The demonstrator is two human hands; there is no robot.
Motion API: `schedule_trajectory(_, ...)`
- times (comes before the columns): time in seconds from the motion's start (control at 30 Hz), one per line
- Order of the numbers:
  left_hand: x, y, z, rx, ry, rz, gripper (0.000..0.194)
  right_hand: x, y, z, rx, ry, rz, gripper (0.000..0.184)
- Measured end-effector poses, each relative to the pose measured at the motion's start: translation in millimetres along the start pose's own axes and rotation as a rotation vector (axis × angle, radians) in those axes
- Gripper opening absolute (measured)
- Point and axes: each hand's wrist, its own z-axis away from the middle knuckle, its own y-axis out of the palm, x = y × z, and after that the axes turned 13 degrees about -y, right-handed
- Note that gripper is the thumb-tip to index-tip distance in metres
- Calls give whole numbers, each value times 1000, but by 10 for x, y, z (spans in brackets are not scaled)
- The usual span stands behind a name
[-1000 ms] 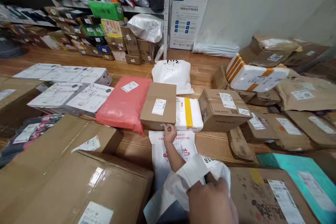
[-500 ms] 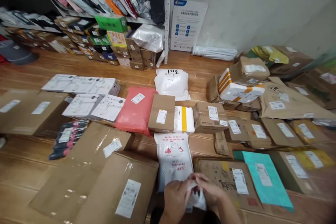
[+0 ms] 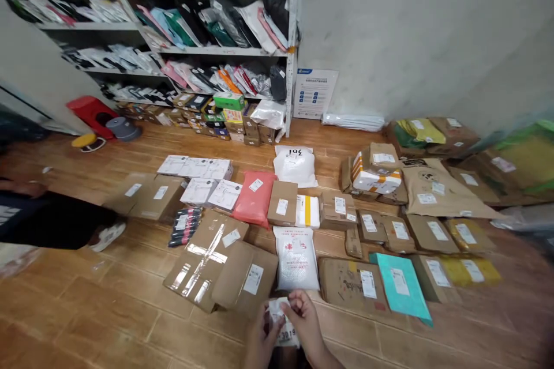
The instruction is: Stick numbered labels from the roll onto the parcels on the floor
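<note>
Low in front of me, both hands hold a small white packet (image 3: 289,337) with dark print, where "3019" can be read. My left hand (image 3: 260,331) grips its left side, thumb on the front. My right hand (image 3: 306,323) pinches its upper right edge. Just beyond the hands lies a white plastic mailer (image 3: 298,259) with red print. A brown carton (image 3: 234,277) with a white label stands to its left, and a flat, worn carton (image 3: 346,285) lies to its right.
Parcels cover the floor ahead, among them a red bag (image 3: 255,207), a turquoise parcel (image 3: 407,294) and a kraft bag (image 3: 450,193). Shelves (image 3: 225,52) full of packages stand behind. At the left is another person's leg (image 3: 64,219). A red stool (image 3: 90,112) stands farther back.
My view has tilted up and back, showing more shelving and the other person. The white packet, crumpled between my fingers before, now shows its printed face.
</note>
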Motion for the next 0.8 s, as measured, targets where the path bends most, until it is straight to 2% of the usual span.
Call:
schedule_trajectory(0.1, 25, -334, 314, -48, -70, 138, 55, 138, 377, 224, 110, -10, -35, 47)
schedule_trajectory(0.17, 86, -622, 450, -45, -76, 252, 53, 193, 665, 323, 209, 9, -5, 43)
schedule_trajectory(0.27, 204, -1173, 542, -92, -100, 297, 51, 142, 1186, 387, 279, 4, 114, 34)
schedule_trajectory(0.33, 295, -1634, 500, -137, -82, 177, 48, -32, 1573, 366, 327, -25, 188, 31)
schedule_trajectory(0.4, 401, -2169, 352, -124, -14, -5, 45, -335, 1979, 301, 361, 20, 194, 33)
schedule_trajectory(0.5, 569, -3037, -44, -15, 58, -228, 44, -949, 2608, 148, 329, 147, 141, 41)
schedule_trajectory(0.6, 677, -3799, -528, 101, -1, -226, 47, -1525, 3193, -41, 202, 137, 145, 42)
schedule_trajectory(0.7, 667, -4292, -974, 202, -100, -181, 51, -1877, 3610, -260, 123, 113, 141, 39)
schedule_trajectory(0.8, 586, -4500, -1290, 245, -140, -197, 53, -2018, 3809, -461, 78, 98, 131, 35)
